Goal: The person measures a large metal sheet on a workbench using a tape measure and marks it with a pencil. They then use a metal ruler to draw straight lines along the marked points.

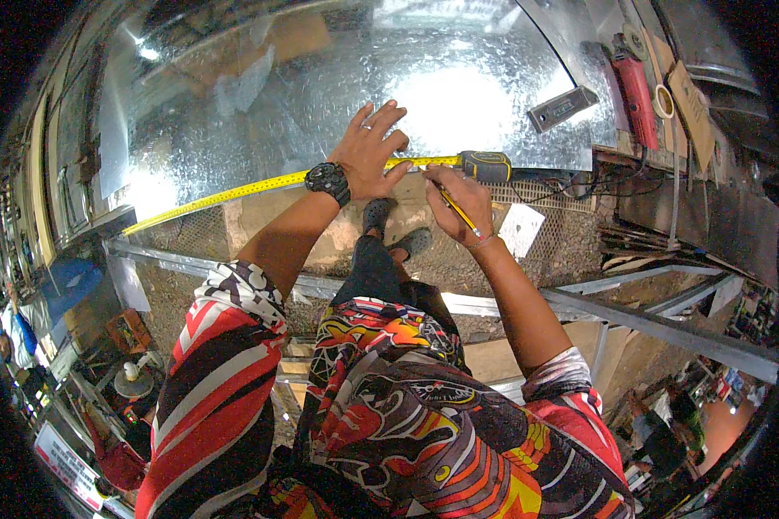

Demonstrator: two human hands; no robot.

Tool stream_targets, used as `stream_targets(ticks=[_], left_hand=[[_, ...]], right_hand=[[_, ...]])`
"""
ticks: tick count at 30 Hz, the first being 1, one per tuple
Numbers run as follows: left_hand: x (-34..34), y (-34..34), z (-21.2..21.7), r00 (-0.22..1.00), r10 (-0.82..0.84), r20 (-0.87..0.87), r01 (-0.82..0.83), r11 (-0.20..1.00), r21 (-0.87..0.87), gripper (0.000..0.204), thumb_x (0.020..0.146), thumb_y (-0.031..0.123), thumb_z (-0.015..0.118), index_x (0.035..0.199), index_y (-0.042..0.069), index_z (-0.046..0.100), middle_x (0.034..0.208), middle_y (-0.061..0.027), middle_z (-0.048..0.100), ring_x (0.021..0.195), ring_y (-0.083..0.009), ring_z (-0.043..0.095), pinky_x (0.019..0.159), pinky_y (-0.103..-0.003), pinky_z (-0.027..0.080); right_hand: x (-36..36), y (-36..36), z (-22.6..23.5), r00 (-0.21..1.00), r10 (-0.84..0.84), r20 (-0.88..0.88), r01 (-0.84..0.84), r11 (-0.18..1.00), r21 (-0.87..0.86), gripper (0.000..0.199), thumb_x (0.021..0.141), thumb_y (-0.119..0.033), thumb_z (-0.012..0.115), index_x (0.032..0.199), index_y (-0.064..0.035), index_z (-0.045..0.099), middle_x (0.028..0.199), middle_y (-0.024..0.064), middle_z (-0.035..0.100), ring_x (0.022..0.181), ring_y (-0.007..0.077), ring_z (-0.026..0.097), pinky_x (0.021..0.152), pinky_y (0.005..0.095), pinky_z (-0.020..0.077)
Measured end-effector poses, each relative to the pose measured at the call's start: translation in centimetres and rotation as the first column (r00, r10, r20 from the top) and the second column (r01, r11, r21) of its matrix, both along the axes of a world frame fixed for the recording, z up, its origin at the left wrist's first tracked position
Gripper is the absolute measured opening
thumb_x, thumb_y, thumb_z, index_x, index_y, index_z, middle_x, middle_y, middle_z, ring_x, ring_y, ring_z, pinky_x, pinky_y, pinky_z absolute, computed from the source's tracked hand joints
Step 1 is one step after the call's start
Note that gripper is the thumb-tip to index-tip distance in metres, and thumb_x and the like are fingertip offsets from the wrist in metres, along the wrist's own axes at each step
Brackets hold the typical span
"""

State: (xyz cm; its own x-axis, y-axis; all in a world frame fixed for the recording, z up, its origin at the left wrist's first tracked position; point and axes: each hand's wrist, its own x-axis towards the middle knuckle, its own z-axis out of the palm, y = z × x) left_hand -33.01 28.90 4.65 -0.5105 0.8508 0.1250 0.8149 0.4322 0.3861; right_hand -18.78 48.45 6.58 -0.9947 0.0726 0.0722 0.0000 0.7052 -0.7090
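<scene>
A yellow tape measure blade (234, 192) stretches along the near edge of a shiny metal sheet (320, 104). Its black and yellow case (486, 166) sits at the right end of the blade. My left hand (374, 151), with a black watch on the wrist, lies across the blade, fingers spread over the sheet and thumb beside the tape. Just below the case, my right hand (460, 206) grips a yellow and black pencil (455, 213). The pencil tip is near the blade and sheet edge, partly hidden by my fingers.
A dark rectangular block (563, 109) lies on the sheet at the right. Beyond it is a red angle grinder (636, 95) with a cable, beside a roll of tape (663, 101). Metal frame bars (666, 333) cross below my arms. White paper (522, 229) lies on the gravelly ground.
</scene>
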Motion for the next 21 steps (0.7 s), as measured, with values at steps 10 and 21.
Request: stream_targets(ticks=[10, 21], left_hand=[[-0.03, -0.06, -0.02, 1.0, -0.007, 0.006, 0.007, 1.0, 0.006, 0.037, 0.09, 0.036, 0.067, 0.115, 0.01, 0.061, 0.153, -0.0202, 0.043, 0.152, -0.0367, 0.029, 0.126, -0.058, 0.015], [0.05, -0.02, 0.42, 1.0, -0.007, 0.007, 0.007, 1.0, -0.005, 0.035, 0.091, 0.037, 0.066, 0.114, 0.01, 0.062, 0.154, -0.0196, 0.043, 0.153, -0.0363, 0.029, 0.126, -0.057, 0.015]], right_hand=[[-0.05, -0.13, -0.07, 0.999, -0.014, -0.029, 0.014, 1.0, 0.003, 0.018, 0.089, -0.007, 0.069, 0.107, -0.0038, 0.07, 0.097, 0.0201, 0.074, 0.087, 0.0375, 0.074, 0.075, 0.0424, 0.0586], [-0.16, -0.02, 0.03, 0.997, 0.016, -0.076, -0.016, 1.0, 0.004, 0.017, 0.09, -0.007, 0.069, 0.107, -0.0044, 0.069, 0.097, 0.0205, 0.074, 0.085, 0.0386, 0.072, 0.073, 0.0437, 0.0576]])
